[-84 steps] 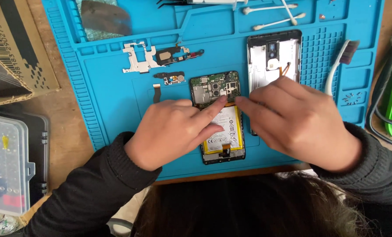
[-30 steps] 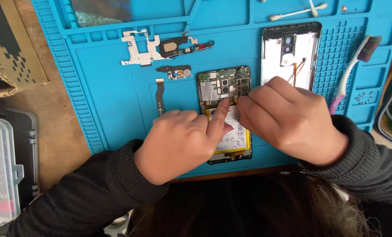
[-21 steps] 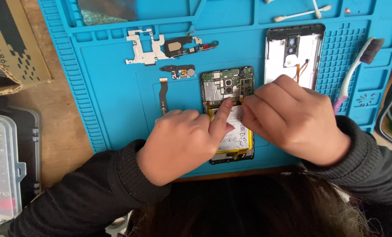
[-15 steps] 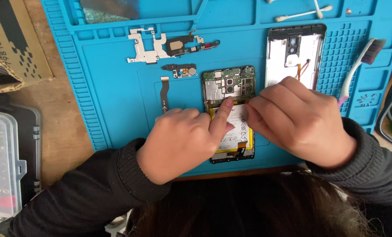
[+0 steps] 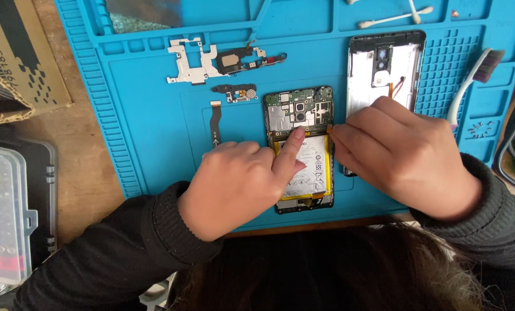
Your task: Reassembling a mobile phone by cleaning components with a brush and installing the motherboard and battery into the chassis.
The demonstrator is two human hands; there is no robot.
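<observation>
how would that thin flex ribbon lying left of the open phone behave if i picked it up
The flex ribbon looks like a thin, narrow strip lying flat on the blue mat, so it would probably droop and weigh next to nothing. Being so flat, it may be hard to pinch off the mat. It likely creases or tears if bent sharply.

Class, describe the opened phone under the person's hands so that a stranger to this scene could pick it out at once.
Start at the blue work mat. Near its front edge lies the opened phone, the left hand pressing its top and the right hand at its side. Unlike the white back cover beside it, it shows a green circuit board above a yellow-edged battery.
</observation>
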